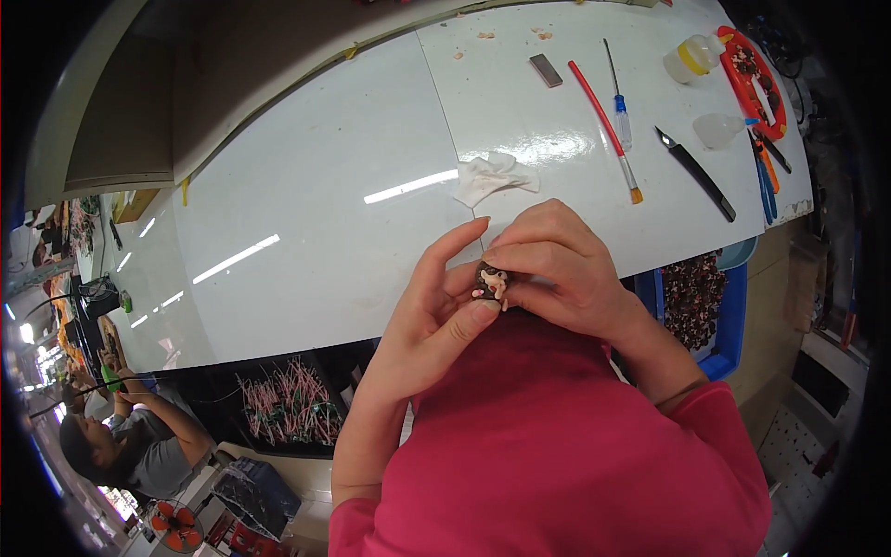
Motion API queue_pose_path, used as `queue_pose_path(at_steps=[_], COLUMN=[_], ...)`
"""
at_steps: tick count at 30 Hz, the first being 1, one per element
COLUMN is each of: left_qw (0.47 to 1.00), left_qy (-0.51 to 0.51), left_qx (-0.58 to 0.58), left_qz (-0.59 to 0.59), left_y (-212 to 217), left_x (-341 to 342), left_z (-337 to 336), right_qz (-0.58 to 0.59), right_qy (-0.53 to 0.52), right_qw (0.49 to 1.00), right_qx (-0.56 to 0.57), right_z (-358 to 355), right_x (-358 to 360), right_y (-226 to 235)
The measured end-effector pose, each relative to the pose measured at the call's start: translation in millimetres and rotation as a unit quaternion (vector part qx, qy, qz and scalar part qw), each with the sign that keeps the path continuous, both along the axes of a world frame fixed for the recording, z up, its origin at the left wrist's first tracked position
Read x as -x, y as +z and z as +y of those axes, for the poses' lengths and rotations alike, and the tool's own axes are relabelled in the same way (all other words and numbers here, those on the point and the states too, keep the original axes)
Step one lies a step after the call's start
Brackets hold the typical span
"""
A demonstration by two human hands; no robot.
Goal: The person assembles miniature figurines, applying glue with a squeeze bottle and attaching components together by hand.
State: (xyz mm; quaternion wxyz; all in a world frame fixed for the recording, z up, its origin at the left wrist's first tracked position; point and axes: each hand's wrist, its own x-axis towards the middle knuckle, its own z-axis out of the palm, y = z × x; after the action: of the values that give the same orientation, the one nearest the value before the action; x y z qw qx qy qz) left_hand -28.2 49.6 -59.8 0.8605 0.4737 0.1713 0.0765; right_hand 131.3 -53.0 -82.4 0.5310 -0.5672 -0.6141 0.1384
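Both hands pinch one small dark round piece with pale pink bits [493, 281] above the near edge of a glossy white table [325, 213]. The left hand [436, 320] grips with thumb and curled fingers, forefinger raised; the right hand [557, 269] closes over it from above. A crumpled white tissue [492, 176] lies just beyond.

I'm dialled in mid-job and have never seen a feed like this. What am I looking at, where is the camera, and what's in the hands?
There is no machine here: a person works with two bare hands. The one picture comes from a wide fisheye camera on that person's head, looking down, so straight edges bend near the rim.

The left hand and right hand together pinch a small dark round piece with pale pink bits over the edge of a white table.

On the table lie a crumpled white tissue, a red-handled brush, a small screwdriver, a black knife, a squeeze bottle and a red tray. Below the table edge sit a black bin of pink-tipped wires and a blue bin of dark pieces. Another person sits at lower left.
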Motion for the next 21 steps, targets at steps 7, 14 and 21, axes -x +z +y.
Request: queue_pose_path(at_steps=[7, 14, 21], left_qw=[1.0, 1.0, 1.0], left_qy=[-0.012, -0.015, -0.01], left_qx=[-0.011, -0.022, -0.005], left_qz=[-0.009, -0.001, -0.009], left_y=[-2.3, 0.6, 2.3], left_x=[0.0, 0.4, 3.6], left_z=[-1.2, 0.1, -1.4], right_qz=[-0.013, -0.018, -0.016], right_qy=[-0.004, -0.002, -0.01], right_qw=[1.0, 1.0, 1.0], right_qx=[-0.008, -0.01, -0.021], right_z=[-1.7, -0.6, -0.6], right_x=[0.7, 1.6, 6.7], right_y=[-2.2, 0.9, -0.9])
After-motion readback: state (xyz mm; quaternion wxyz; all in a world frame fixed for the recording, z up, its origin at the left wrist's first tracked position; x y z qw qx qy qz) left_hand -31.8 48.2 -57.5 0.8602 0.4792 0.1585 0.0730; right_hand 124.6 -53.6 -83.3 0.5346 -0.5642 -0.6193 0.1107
